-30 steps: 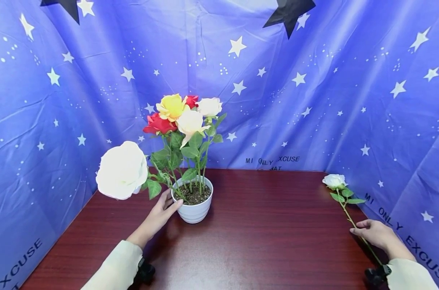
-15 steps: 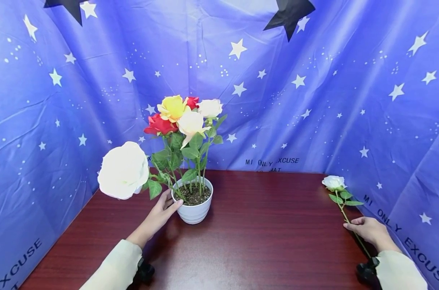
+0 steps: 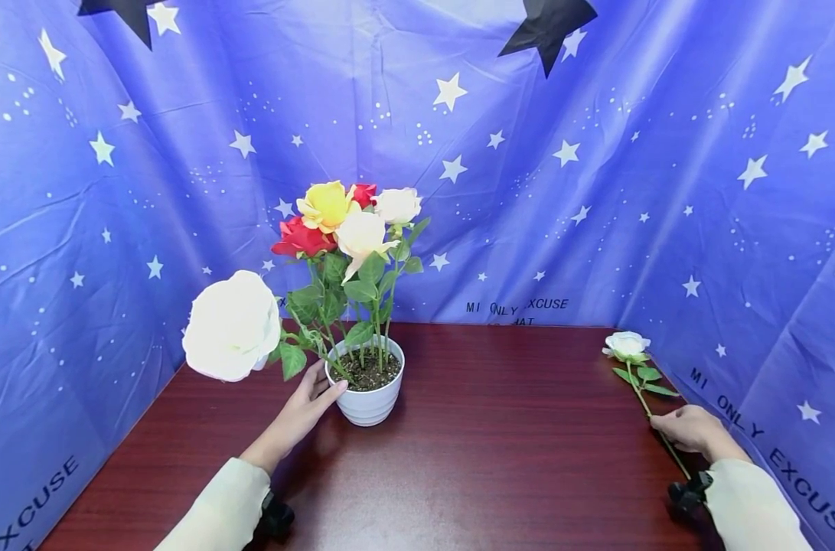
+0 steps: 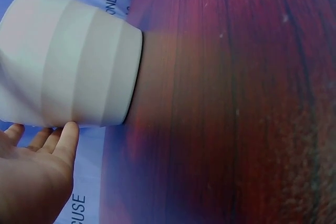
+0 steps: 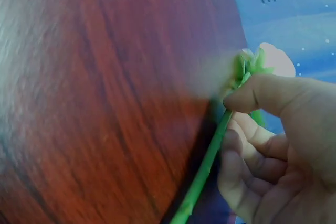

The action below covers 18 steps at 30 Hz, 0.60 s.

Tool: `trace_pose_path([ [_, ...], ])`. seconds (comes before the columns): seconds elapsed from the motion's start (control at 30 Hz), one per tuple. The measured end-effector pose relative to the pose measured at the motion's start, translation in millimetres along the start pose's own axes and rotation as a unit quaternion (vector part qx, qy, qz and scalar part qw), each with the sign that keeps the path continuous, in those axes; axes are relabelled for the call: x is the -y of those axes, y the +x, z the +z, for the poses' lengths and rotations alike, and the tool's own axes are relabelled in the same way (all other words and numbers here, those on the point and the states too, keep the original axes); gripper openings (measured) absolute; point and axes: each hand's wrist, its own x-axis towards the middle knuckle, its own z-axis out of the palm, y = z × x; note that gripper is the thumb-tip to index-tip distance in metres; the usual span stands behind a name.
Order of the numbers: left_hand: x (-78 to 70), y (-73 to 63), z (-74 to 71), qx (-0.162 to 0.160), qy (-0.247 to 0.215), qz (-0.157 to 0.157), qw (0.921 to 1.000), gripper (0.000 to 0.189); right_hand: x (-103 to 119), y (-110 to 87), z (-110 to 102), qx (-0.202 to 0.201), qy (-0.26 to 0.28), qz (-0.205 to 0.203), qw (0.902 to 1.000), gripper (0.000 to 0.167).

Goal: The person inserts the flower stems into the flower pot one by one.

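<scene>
A white ribbed flower pot (image 3: 369, 405) stands on the table, filled with dark soil and several roses. My left hand (image 3: 300, 409) rests against the pot's left side, thumb at the front of the rim and other fingers partly hidden behind it. In the left wrist view, the extended fingertips of the left hand (image 4: 39, 166) meet the pot wall (image 4: 79, 66). Over at the right, my right hand (image 3: 693, 430) pinches the green stem of a single white rose (image 3: 627, 346) between thumb and fingers. The right wrist view shows this stem (image 5: 205, 169) running down past the curled fingers.
Yellow (image 3: 326, 205), red (image 3: 303, 236) and pale roses rise from the pot. A large white bloom (image 3: 233, 325) leans out left above the left forearm. Blue star-printed cloth (image 3: 527, 191) surrounds the dark red wooden table (image 3: 500, 444) at the back and sides.
My right hand has moved left and slightly away from me, bringing the white rose along, its fingers more tightly closed on the stem. The left hand and pot stay put.
</scene>
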Motion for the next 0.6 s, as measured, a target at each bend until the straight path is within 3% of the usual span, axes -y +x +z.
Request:
trace_pose_path([
  [0.33, -1.3, 0.4, 2.7, 0.001, -0.002, 0.001, 1.0, 0.083, 14.9, 1.4, 6.5, 0.059, 0.071, -0.082, 0.9924, 0.044],
  [0.6, 0.9, 0.9, 2.7, 0.002, -0.008, 0.003, 1.0, 0.083, 46.7, -2.8, 7.1, 0.04, 0.106, -0.124, 0.9858, 0.034],
])
